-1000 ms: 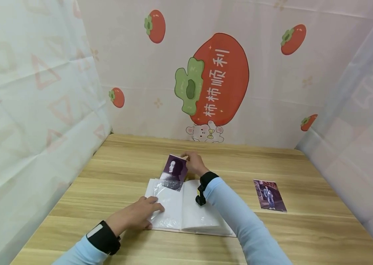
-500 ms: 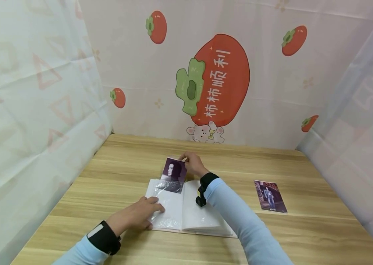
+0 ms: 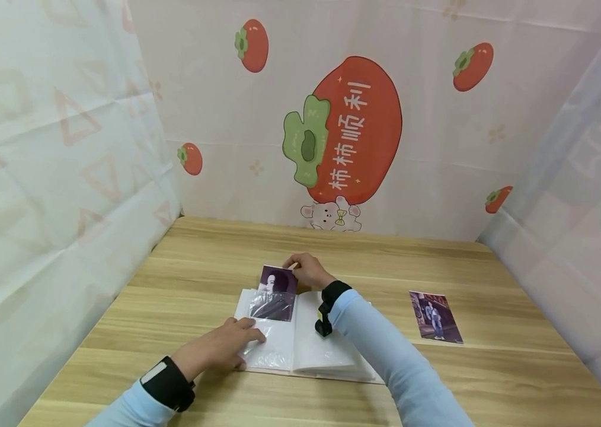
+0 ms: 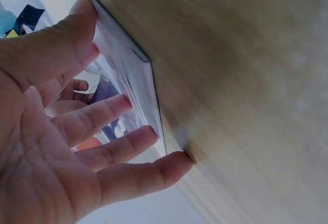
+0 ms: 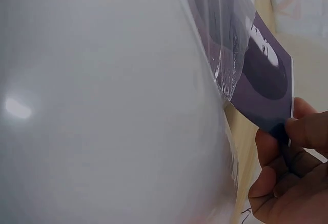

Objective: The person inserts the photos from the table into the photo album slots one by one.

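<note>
An open photo album (image 3: 312,353) with white pages and clear plastic pockets lies on the table. My right hand (image 3: 309,271) pinches the top right corner of a dark purple portrait photo (image 3: 278,281). The photo's lower part lies inside the clear pocket (image 5: 225,73) of the left page, while its upper part sticks out past the far edge. My left hand (image 3: 220,344) rests on the left page's outer edge, its fingers spread over the plastic. In the left wrist view, these fingers (image 4: 102,116) are fairly straight along the album's edge.
A second photo (image 3: 436,317), of a standing figure, lies on the wooden table (image 3: 199,255) to the right of the album. Fabric walls (image 3: 226,196) printed with persimmons and shapes enclose the back and sides.
My right hand has moved toward the album, sliding the portrait photo deeper into the pocket. The photo has also straightened. My left hand has stayed in place.
</note>
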Demonstrator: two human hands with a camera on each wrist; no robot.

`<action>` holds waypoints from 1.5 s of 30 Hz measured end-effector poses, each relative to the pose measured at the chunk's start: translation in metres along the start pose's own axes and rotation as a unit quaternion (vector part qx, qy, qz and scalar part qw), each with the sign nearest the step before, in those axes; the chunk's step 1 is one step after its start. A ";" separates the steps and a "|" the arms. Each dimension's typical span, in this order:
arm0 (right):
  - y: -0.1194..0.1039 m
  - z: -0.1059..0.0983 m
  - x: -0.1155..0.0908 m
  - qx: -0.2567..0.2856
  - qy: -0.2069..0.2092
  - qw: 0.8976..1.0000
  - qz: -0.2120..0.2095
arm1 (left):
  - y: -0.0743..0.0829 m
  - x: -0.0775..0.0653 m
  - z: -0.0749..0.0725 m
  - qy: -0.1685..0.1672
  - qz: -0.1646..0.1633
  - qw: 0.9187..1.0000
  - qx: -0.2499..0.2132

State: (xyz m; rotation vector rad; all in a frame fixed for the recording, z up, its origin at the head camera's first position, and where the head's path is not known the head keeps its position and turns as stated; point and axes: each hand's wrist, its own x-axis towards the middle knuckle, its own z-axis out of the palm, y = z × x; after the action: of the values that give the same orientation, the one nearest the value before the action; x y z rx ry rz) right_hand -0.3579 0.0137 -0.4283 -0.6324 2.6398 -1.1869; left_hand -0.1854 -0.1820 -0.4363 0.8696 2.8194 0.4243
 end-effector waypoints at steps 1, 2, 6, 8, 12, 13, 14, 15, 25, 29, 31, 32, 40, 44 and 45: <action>0.001 0.000 0.000 0.001 -0.004 1.000 0.000 | 0.000 0.000 0.000 0.001 0.002 1.000 0.001; 0.001 0.000 0.001 0.001 -0.008 1.000 -0.002 | 0.000 0.000 0.000 0.001 0.003 1.000 0.001; 0.001 0.001 0.000 0.005 -0.022 1.000 -0.005 | 0.000 0.000 0.000 0.001 0.004 1.000 0.000; 0.001 0.001 0.000 0.004 -0.026 1.000 -0.006 | 0.000 0.000 0.000 0.003 0.006 1.000 0.000; 0.002 0.002 0.000 -0.004 -0.041 0.999 -0.001 | 0.000 0.000 0.000 0.004 0.006 1.000 0.001; 0.002 0.003 -0.001 -0.004 -0.048 0.999 0.001 | 0.000 0.000 0.000 0.003 0.004 1.000 0.000; 0.002 0.004 -0.001 0.001 -0.057 0.998 0.004 | 0.000 0.000 0.000 0.002 0.002 1.000 -0.002; 0.002 0.005 -0.001 0.009 -0.067 0.998 0.010 | 0.000 0.000 0.000 -0.001 -0.001 1.000 -0.003; -0.002 0.009 -0.007 0.028 -0.139 0.990 0.016 | 0.000 0.000 0.000 -0.007 -0.010 1.000 -0.002; -0.003 0.010 -0.008 0.008 -0.145 0.989 0.006 | 0.000 0.000 0.000 -0.013 -0.017 1.000 -0.011; -0.003 0.010 -0.009 0.001 -0.146 0.989 0.007 | -0.001 0.000 0.000 -0.013 -0.016 1.000 -0.012; -0.004 0.010 -0.009 -0.001 -0.146 0.989 0.007 | -0.001 0.000 0.000 -0.012 -0.014 1.000 -0.012; -0.006 0.010 -0.012 -0.001 -0.152 0.988 0.004 | -0.001 -0.001 0.001 -0.006 -0.003 1.000 -0.008; -0.006 0.010 -0.014 -0.002 -0.160 0.987 -0.008 | -0.002 -0.001 0.001 0.000 0.008 1.000 0.003; -0.006 0.010 -0.014 -0.004 -0.162 0.987 -0.012 | -0.002 0.000 0.001 0.001 0.010 1.000 0.006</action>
State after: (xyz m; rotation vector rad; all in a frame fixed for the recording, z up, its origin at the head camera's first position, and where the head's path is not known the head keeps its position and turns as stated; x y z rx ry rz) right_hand -0.3405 0.0097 -0.4309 -0.7879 2.3715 -0.9831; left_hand -0.1859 -0.1836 -0.4374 0.8996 2.8198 0.4103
